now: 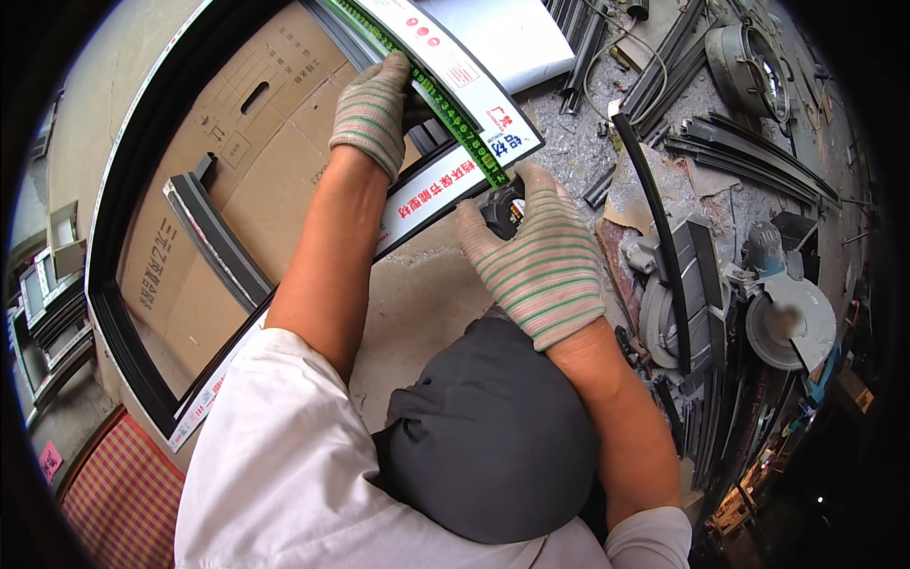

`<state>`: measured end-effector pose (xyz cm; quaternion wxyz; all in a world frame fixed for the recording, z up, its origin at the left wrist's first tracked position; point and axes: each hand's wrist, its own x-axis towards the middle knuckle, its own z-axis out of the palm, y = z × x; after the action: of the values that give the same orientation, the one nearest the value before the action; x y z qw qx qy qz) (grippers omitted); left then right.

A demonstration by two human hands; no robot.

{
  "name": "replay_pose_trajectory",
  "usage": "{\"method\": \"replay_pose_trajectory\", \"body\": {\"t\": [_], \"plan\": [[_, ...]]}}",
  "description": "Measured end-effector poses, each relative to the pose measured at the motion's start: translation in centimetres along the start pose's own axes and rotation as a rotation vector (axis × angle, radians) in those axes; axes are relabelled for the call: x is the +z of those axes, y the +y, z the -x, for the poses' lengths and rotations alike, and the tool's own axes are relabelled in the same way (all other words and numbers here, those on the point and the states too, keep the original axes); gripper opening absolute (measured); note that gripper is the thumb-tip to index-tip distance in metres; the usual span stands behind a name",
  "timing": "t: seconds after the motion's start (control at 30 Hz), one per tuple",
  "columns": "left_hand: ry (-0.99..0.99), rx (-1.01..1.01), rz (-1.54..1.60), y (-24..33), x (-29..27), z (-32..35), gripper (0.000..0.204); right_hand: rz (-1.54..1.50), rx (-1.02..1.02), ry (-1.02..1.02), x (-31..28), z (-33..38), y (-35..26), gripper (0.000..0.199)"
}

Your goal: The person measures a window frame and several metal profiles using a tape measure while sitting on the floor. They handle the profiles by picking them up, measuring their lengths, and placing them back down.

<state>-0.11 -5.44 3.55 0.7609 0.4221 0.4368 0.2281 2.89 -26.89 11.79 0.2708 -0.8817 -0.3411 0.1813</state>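
Note:
A dark metal window frame [106, 284], with white printed protective film on its outer faces, lies across cardboard in front of me. A tape measure's green blade [453, 116] runs along the frame's right side down to its near right corner. My right hand [536, 251], in a striped knit glove, grips the black tape measure case [504, 212] just past that corner. My left hand [373, 116], gloved the same way, is closed at the frame's right side, its fingertips on the blade. What its hidden fingers touch underneath cannot be seen.
Flat cardboard [275, 123] lies under the frame, with a loose dark profile [216, 237] on it. To the right are a circular-blade saw [782, 327], a round metal ring [749, 74] and scattered black profiles [749, 156]. A checked cloth seat [128, 493] stands at the lower left.

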Motion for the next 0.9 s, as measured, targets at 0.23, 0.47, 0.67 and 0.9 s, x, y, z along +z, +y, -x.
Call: {"method": "replay_pose_trajectory", "body": {"t": [0.23, 0.47, 0.67, 0.9], "plan": [[-0.006, 0.015, 0.001, 0.1, 0.0, 0.3, 0.040, 0.000, 0.043, -0.023, -0.2, 0.0, -0.4, 0.066], [0.018, -0.012, -0.020, -0.2, 0.0, -0.2, 0.041, -0.007, 0.069, -0.060, -0.5, 0.0, -0.6, 0.066], [-0.010, -0.009, -0.002, -0.4, -0.2, -0.2, 0.030, 0.041, -0.088, 0.063, 0.1, 0.1, 0.0, 0.060], [-0.055, -0.009, 0.009, -0.3, 0.6, -0.4, 0.038, 0.105, -0.066, 0.053, -0.7, 0.0, -0.2, 0.061]]}}
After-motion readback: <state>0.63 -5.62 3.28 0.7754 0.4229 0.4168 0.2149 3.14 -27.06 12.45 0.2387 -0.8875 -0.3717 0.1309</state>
